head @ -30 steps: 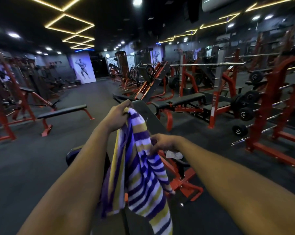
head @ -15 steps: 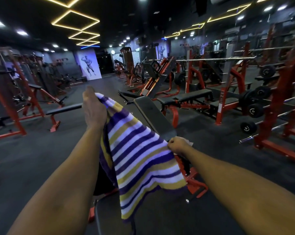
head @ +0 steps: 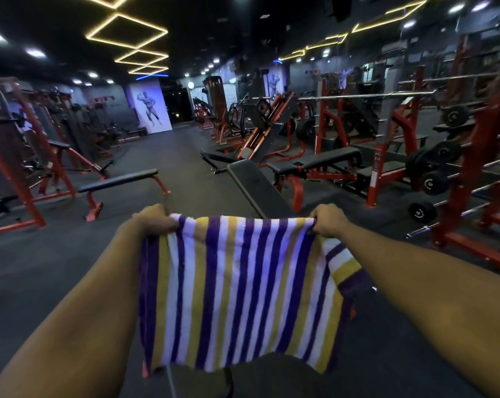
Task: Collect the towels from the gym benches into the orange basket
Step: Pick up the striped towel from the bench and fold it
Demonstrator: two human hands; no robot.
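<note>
A towel (head: pixel 240 291) with purple, white and yellow stripes hangs spread flat in front of me. My left hand (head: pixel 154 219) pinches its upper left corner and my right hand (head: pixel 329 219) pinches its upper right corner. The stripes run vertically, and a folded part shows behind the right edge. A black inclined bench (head: pixel 257 191) stands just beyond the towel, its lower part hidden by the cloth. No orange basket is in view.
A flat black bench on red legs (head: pixel 119 182) stands to the left on the dark floor. Red racks with barbells and weight plates (head: pixel 432 179) line the right side. More red machines (head: pixel 21 145) fill the left. An open aisle (head: pixel 168 150) runs ahead.
The towel hung bunched from my raised left hand; now both hands have pulled it out wide and level, so it hangs flat with the stripes upright.
</note>
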